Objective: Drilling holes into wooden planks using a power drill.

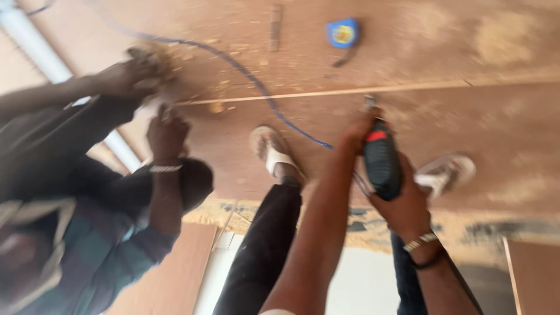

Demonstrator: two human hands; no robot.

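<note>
— Brown sheet board [466, 134] fills nearly everything under us, dusted pale with sawdust, and we stand right on it in our sandals [274, 153].

— And the tool?

— Our right hand [402, 204] holds the dark power tool [380, 157], fingers clenched around its body, its tip down on the board just beside the thin light line [361, 90] that runs across the sheet. Our left hand [356, 137] is up against the top of the tool; the blur keeps us from telling whether those fingers grip it or only steady it.

— How far along would we say we are?

— We judge it partly done. Shavings and dust lie thickest at the left end of the line, where another person's hands [146, 99] press on the board, so that stretch looks worked. To the right of our tool the line looks cleaner, so we reckon that part is left.

— Anything else around?

— The blue cord [262, 93] snakes from the far side down to our tool, and a blue tape measure [342, 32] sits well apart beyond the line. A white pipe [35, 46] runs along the left edge.
</note>
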